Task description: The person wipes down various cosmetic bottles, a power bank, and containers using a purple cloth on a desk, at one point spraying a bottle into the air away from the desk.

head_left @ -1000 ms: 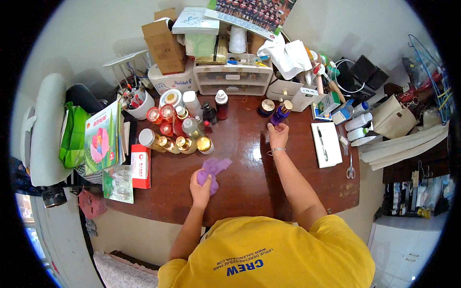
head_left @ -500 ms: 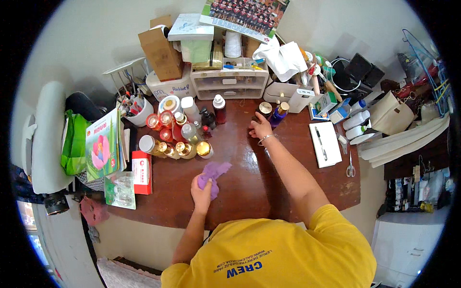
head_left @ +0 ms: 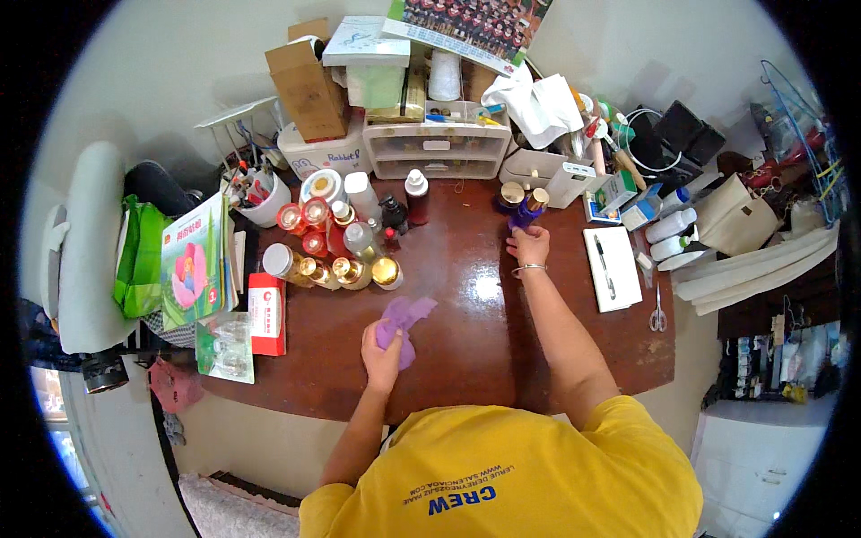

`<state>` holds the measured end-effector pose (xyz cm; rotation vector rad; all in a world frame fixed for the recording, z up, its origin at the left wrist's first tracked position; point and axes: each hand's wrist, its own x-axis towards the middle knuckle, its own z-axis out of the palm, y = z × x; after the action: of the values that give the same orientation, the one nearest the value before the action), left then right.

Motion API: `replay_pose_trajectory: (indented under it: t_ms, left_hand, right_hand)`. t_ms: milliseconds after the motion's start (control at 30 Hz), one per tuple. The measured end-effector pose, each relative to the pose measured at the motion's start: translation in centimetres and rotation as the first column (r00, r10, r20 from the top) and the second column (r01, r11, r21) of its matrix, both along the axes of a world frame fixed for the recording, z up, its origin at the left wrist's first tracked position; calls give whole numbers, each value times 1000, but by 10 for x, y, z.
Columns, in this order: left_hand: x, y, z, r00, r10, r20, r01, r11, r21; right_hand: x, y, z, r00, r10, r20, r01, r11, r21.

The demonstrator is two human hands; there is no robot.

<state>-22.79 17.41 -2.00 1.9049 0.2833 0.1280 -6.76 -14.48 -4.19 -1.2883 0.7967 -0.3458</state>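
My left hand [head_left: 380, 359] is closed on a crumpled purple cloth [head_left: 405, 325], just above the table near its front edge. At the back right, my right hand [head_left: 528, 244] has its fingers round the lower part of a dark blue bottle [head_left: 527, 213] with a gold cap; the hand partly hides the bottle. Touching or very close to that bottle stands a dark jar [head_left: 511, 194] with a gold lid. To the left stands a group of cosmetic bottles and jars, among them a gold-capped bottle [head_left: 387, 273], a white-lidded jar [head_left: 280, 260] and a dark red pump bottle [head_left: 417, 197].
A small drawer unit [head_left: 436, 152] stands along the back of the brown table [head_left: 448, 359]. On the right lie a notebook [head_left: 619, 285] with a pen and a pair of scissors [head_left: 658, 314]. Books [head_left: 193, 260], a red box [head_left: 267, 327] and a blister pack [head_left: 224, 354] sit at the left.
My right hand has left the dark jar, moving right and nearer to me, onto the blue bottle. The left hand stays with the cloth. The view has shifted slightly.
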Motion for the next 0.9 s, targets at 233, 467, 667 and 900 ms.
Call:
replay_pose_trajectory:
  t_ms: [233, 467, 667, 900]
  left_hand:
    - [-1, 6, -9, 1000, -23, -7, 24, 1000, 7]
    - [-21, 2, 7, 996, -12, 90, 2, 993, 115]
    - [-31, 12, -8, 979, -192, 74, 168, 952, 256]
    - [-28, -9, 50, 996, -83, 31, 89, 908, -410]
  right_hand:
    - [-6, 45, 0, 972, 234, -29, -231, 970, 72]
    - [56, 113, 47, 698, 708, -106, -609, 510, -608]
    - [101, 122, 15, 581, 812, -47, -720, 487, -494]
    - [-7, 70, 55, 415, 894, 168, -906, 423, -18]
